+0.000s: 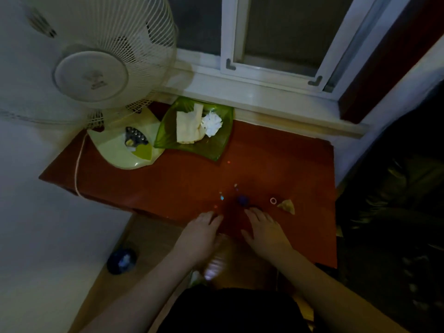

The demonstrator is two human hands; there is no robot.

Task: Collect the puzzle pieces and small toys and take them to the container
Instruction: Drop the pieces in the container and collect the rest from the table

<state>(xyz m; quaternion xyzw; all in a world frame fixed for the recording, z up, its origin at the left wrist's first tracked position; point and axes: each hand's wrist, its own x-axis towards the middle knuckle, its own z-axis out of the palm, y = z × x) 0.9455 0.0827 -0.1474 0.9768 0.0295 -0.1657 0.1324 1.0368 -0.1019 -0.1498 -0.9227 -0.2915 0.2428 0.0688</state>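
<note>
Red table (276, 150): blue toy (242, 200) beyond both hands.

Tabletop (276, 159): reddish-brown, plain. Dish (216, 145), far centre: translucent green, holding cream paper (187, 128) and a white crumpled tissue (211, 122). Fan (91, 75), far left: pale cream grille, yellow-green tint on base. Near edge: small blue toy (242, 200), pale pink ring (273, 200), tan scrap (287, 205), tiny teal and orange specks.

Tiny coloured bits (221, 197) on table (too small to identify)
</note>
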